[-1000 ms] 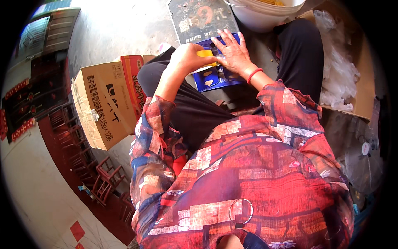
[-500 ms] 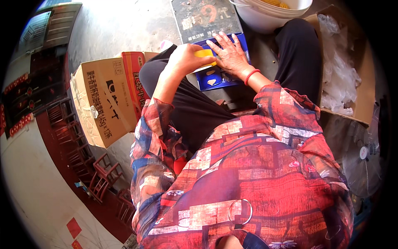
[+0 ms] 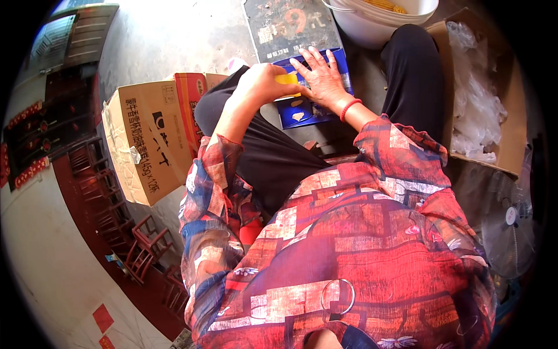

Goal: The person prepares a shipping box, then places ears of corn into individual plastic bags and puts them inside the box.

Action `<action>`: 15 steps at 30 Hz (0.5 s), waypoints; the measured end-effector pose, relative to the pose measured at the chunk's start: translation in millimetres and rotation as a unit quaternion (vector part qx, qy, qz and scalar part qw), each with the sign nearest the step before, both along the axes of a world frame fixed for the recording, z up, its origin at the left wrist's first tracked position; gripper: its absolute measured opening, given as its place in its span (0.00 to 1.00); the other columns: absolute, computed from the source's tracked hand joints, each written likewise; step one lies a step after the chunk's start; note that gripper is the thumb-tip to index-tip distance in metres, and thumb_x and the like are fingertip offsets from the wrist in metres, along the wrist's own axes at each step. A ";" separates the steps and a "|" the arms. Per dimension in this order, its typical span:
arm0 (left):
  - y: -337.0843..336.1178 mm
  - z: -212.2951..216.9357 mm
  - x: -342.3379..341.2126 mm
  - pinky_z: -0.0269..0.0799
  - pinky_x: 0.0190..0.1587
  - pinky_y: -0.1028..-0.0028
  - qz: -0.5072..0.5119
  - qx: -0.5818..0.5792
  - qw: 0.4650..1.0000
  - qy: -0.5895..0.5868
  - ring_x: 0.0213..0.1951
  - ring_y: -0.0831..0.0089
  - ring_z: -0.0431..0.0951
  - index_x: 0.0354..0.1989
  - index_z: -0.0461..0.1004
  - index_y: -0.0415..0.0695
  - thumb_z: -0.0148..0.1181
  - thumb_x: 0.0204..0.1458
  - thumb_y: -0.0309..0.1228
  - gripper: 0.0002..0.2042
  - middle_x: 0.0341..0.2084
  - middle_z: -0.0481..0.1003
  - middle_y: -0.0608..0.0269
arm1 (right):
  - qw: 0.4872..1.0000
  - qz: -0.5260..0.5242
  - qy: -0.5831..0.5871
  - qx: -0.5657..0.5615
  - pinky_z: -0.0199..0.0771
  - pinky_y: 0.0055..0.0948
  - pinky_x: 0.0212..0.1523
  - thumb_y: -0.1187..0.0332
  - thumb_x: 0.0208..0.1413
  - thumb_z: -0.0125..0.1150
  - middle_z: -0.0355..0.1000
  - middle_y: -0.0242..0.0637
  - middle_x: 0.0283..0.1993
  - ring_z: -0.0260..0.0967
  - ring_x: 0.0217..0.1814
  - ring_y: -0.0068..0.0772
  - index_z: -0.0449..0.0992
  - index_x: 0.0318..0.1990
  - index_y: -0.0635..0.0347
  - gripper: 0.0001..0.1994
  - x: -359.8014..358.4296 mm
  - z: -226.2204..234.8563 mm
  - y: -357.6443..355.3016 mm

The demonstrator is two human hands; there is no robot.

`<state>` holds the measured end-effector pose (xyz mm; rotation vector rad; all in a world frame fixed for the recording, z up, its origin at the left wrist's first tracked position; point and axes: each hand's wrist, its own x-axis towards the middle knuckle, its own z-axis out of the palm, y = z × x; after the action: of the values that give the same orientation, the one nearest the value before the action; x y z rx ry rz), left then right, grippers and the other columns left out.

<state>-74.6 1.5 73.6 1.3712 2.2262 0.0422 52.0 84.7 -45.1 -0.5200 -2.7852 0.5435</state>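
Box [image 3: 307,110], blue, lies between the knees [image 3: 414,58], partly covered by the hands; the left hand [image 3: 261,84] appears to pinch a yellow piece [image 3: 286,79] between thumb and fingers above it; the right hand [image 3: 325,80] lies flat and spread on it, grasping nothing visible; the step in hand looks like bracing the box while handling the piece; the next move seems to call for a steady right palm and a light left pinch; just beyond lies a board [image 3: 290,32], with a bucket [image 3: 365,32] beside it.
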 end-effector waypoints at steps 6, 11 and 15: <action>2.2 1.8 1.4 0.72 0.34 0.68 -0.001 -0.014 1.000 0.003 0.29 0.60 0.77 0.31 0.78 0.43 0.62 0.30 0.55 0.27 0.23 0.76 0.52 | 0.998 0.047 0.036 -0.026 0.38 0.43 0.64 0.65 0.44 0.55 0.55 0.36 0.61 0.45 0.66 0.35 0.65 0.53 0.51 0.24 -6.2 -6.1 -4.4; -22.9 -4.1 -13.6 0.72 0.35 0.68 0.046 -0.002 0.999 -0.017 0.29 0.61 0.78 0.32 0.77 0.42 0.62 0.30 0.54 0.27 0.23 0.76 0.52 | 0.995 0.063 0.056 -0.044 0.37 0.45 0.64 0.62 0.45 0.56 0.55 0.36 0.60 0.44 0.66 0.36 0.65 0.53 0.51 0.23 -11.4 -1.2 -15.4; -16.3 -9.4 -13.1 0.72 0.36 0.68 0.053 0.030 0.997 -0.038 0.29 0.61 0.78 0.33 0.77 0.41 0.64 0.31 0.53 0.27 0.23 0.76 0.52 | 0.998 0.047 0.044 -0.021 0.36 0.47 0.63 0.60 0.46 0.57 0.54 0.36 0.61 0.44 0.66 0.37 0.65 0.53 0.50 0.24 -5.2 -3.9 -8.6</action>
<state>-87.7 -14.8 64.3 1.2594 2.2486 0.1959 46.9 76.1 -49.0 -0.3668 -2.7302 0.6294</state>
